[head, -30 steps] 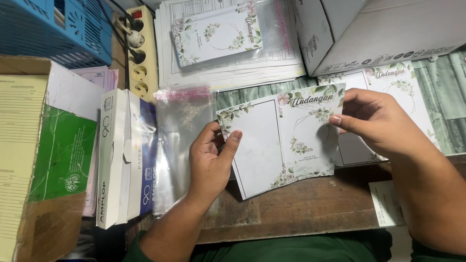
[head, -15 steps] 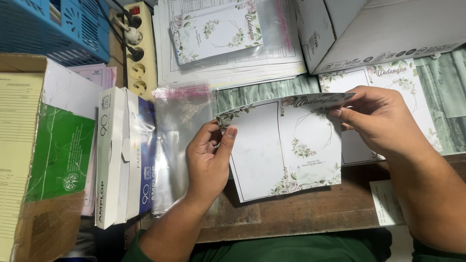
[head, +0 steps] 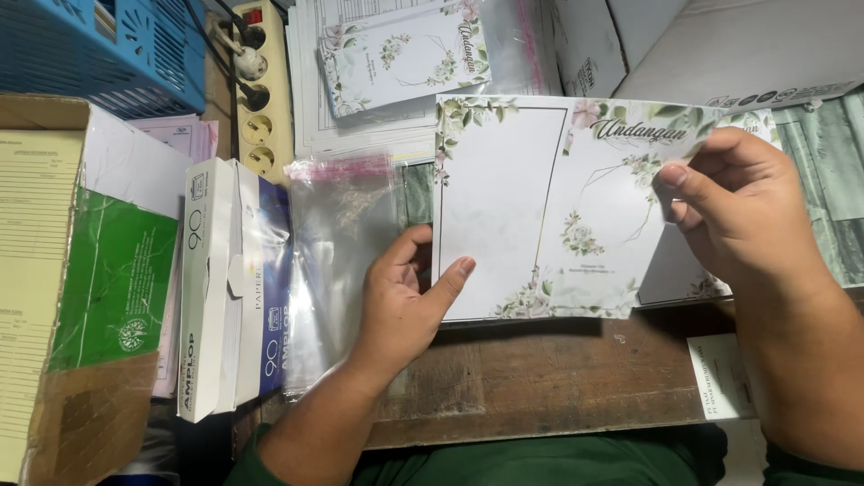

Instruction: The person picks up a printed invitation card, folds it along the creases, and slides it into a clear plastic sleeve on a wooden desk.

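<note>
As both pinch, left hand (head: 402,301), right hand (head: 740,209), floral card (head: 549,211)

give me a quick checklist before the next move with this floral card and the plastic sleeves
1. Floral card opened flat, both panels showing: ok.
2. Left hand pinching the card's lower left edge: ok.
3. Right hand gripping the right edge: ok.
4. Stack of clear plastic sleeves lying beside the left hand: ok.
5. Top sleeve's mouth open: cannot tell.
6. Card free of creases: cannot tell.
</note>
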